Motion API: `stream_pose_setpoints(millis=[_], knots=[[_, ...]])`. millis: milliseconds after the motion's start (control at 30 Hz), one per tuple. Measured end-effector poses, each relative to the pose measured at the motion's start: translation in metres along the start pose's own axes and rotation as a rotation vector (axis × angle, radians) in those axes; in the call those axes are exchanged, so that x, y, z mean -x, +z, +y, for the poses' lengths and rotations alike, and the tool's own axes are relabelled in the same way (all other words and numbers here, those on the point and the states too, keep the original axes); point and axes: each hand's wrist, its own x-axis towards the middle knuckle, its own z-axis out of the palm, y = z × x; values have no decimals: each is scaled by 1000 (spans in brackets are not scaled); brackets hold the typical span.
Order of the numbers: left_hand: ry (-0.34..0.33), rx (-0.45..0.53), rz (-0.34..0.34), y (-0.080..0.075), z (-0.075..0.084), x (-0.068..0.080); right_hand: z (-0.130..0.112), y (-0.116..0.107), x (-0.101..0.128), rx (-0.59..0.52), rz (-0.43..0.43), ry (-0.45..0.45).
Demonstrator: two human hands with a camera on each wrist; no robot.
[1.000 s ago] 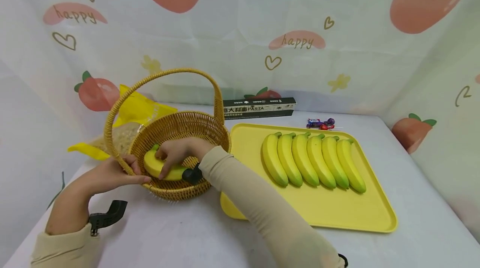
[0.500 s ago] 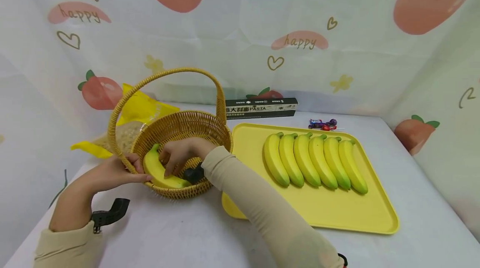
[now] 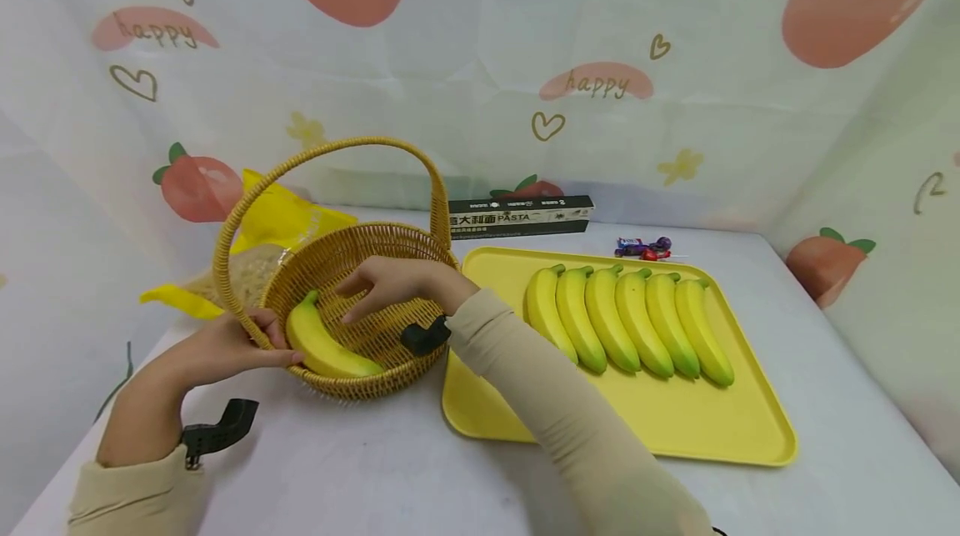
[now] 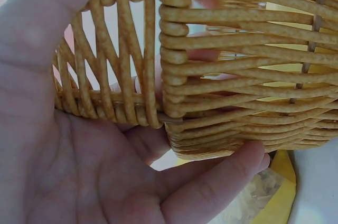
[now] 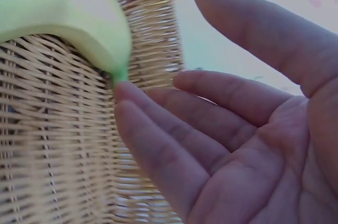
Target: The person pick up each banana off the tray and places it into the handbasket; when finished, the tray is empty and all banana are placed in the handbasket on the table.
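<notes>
A single banana (image 3: pixel 322 343) lies in the wicker basket (image 3: pixel 405 240), along its left and near side. My right hand (image 3: pixel 393 282) is above the basket floor, apart from the banana, with nothing in it; in the right wrist view its fingers (image 5: pixel 163 152) are loosely extended and the thumb is spread. My left hand (image 3: pixel 232 348) grips the basket's left rim at the foot of the handle. In the left wrist view the woven side (image 4: pixel 237 71) passes between its thumb and fingers.
Several bananas (image 3: pixel 630 319) lie in a row on a yellow tray (image 3: pixel 697 428) right of the basket. Behind stand a pasta box (image 3: pixel 521 217) and small wrapped sweets (image 3: pixel 642 248). A yellow bag (image 3: pixel 288 223) leans behind the basket's left side.
My right hand has let go of the banana and lifted up and to the right. The banana stays in the basket, turned slightly. The left hand keeps its grip on the rim.
</notes>
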Motion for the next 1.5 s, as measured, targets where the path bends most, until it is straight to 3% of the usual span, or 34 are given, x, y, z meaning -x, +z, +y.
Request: stream_pose_setpoints(millis=[233,333,667,933,1133,1333,1500], knots=[[18,10,7,0,-3,2,7,0,38,-51,25,-50],[19,14,4,0,-3,2,11,3,54,-25,73,-68],[9,12,0,0,-4,1,33,23,93,-16,351,-55],[12,9,1,0,-2,0,50,36,112,-175,562,-56],[-2,-6,-2,-1,-1,1,69,41,129,-227,694,12],[10,3,4,-1,0,0,87,45,148,-277,753,59],[18,15,-1,1,0,0,102,53,157,-235,819,153]])
